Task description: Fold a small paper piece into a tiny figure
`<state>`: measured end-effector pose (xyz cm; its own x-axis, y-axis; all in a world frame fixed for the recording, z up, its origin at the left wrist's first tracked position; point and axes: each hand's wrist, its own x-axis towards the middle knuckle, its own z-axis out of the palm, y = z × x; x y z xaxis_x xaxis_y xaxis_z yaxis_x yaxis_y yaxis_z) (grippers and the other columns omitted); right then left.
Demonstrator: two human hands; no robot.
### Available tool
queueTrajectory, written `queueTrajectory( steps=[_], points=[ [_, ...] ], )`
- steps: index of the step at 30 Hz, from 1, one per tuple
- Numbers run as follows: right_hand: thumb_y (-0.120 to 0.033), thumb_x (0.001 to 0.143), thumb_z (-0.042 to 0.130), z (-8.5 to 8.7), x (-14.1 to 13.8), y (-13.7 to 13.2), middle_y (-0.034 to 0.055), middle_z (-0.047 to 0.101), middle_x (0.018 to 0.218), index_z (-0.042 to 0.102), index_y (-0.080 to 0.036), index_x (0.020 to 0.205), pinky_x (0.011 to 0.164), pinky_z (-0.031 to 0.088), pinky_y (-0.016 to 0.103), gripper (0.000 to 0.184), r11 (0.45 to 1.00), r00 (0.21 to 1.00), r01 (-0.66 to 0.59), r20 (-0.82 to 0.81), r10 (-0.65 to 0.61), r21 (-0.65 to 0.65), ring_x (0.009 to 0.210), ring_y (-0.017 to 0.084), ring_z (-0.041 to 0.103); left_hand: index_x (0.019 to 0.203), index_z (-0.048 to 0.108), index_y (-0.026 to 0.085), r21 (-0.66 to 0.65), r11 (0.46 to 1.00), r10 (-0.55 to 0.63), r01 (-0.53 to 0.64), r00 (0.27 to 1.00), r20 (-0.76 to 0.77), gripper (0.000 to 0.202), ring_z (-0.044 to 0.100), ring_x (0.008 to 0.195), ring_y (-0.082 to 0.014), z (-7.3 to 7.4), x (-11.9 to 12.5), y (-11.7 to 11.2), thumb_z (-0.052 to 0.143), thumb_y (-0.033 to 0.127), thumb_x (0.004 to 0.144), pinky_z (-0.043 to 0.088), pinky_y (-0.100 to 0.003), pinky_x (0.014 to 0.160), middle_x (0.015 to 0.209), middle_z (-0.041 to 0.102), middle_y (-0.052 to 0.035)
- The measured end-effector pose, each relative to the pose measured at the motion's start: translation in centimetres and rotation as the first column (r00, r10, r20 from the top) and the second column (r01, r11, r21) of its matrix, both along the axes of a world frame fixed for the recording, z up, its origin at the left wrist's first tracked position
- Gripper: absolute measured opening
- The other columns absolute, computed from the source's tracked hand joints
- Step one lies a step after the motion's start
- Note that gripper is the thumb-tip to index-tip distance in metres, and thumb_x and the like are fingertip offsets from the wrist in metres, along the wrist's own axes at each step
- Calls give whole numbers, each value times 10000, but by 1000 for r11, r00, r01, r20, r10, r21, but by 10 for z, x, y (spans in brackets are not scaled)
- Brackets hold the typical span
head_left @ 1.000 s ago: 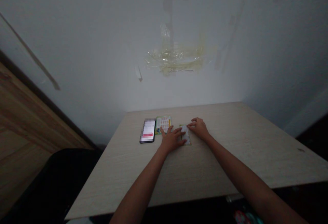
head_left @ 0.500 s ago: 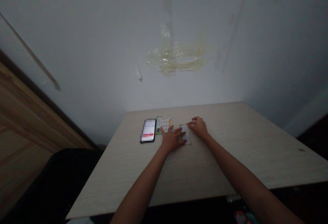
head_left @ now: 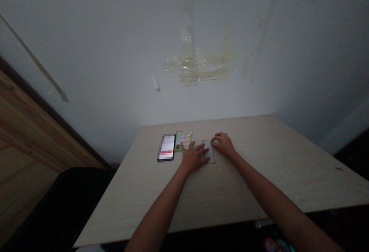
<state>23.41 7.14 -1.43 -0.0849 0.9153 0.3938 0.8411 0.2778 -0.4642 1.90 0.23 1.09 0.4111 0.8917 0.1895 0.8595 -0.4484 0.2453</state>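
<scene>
White, green-and-yellow-edged rectangular paper-looking card (head_left: 211, 154) is lying flat, unlifted, at 3 o'clock of the left hand (head_left: 192, 159), whose wide-spread fingers are resting over it, while the right hand (head_left: 224, 143) is nearly pinching its 1 o'clock corner, hold unclear.

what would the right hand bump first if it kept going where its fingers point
The right hand would likely meet the small printed sheet first, its fingertips being at the far right corner; whether they touch is unclear. Next comes the left hand.

Yellowed tape (head_left: 198, 67) clings to a pale wall (head_left: 109, 52)
</scene>
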Motion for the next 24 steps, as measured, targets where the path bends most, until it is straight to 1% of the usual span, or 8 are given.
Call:
queueTrajectory(
  steps=[3, 8, 17, 24],
  points=[
    [-357, 778, 696, 3, -1, -2, 55, 635, 1122, 765, -281, 873, 953, 410, 366, 140, 1000, 1000, -1, 27, 1, -8, 1090, 238, 551, 1267, 560, 517, 11, 1000, -10, 10, 1000, 14, 440, 268, 1423, -372, -1, 0, 0, 538, 633, 843, -150, -778, 1048, 1451, 515, 94],
    [-358, 779, 690, 5, 2, -4, 56, 624, 1155, 755, -284, 925, 980, 401, 370, 176, 998, 998, -56, 41, 57, -39, 1118, 237, 544, 1258, 566, 520, 17, 1000, -10, 10, 1000, 22, 436, 272, 1423, -371, -4, -1, 2, 551, 631, 837, -159, -781, 1043, 1451, 513, 103],
    [-320, 749, 723, -5, 12, -7, 100, 586, 1244, 742, -266, 1026, 1026, 394, 404, 283, 986, 986, -161, 28, 162, -37, 1199, 257, 514, 1270, 556, 522, 17, 1000, -3, 3, 1000, -8, 443, 265, 1428, -368, -1, 0, 1, 541, 635, 842, -129, -777, 1064, 1454, 511, 98],
    [-344, 723, 751, -8, 16, -20, 117, 570, 1277, 730, -255, 1069, 1050, 386, 432, 358, 978, 978, -205, 23, 206, -27, 1220, 274, 503, 1286, 547, 509, 32, 999, -14, 14, 1000, -25, 460, 281, 1418, -371, -3, -1, 2, 524, 646, 848, -110, -804, 1044, 1455, 511, 94]
  ],
)
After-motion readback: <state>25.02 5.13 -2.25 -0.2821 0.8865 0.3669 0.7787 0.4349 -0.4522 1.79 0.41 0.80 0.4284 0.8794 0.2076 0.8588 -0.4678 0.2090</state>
